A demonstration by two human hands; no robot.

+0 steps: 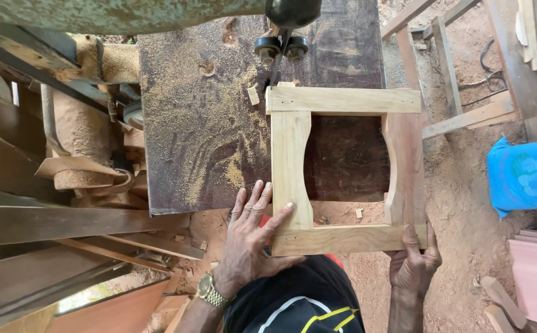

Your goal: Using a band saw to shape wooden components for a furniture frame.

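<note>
Head view: square pale-wood frame [344,169] with curved side rails lies flat on the dark, sawdust-strewn bench [219,123], far rail just beside the bandsaw blade guide [281,46]. Left hand [250,237] rests flat, fingers spread, on the near-left corner; right hand [413,265] has its fingers closed around the near-right corner. Around: rough planks [65,222] left, blue flowered cloth [524,176] right, reddish dirt floor [466,203].

1. A wooden frame [344,169] lies on the bench [207,123], its near end overhanging the edge.
2. The saw blade guide [281,46] stands just behind the frame's far rail.
3. The left hand [250,237] rests on the near-left corner; the right hand [413,265] grips the near-right corner.
</note>
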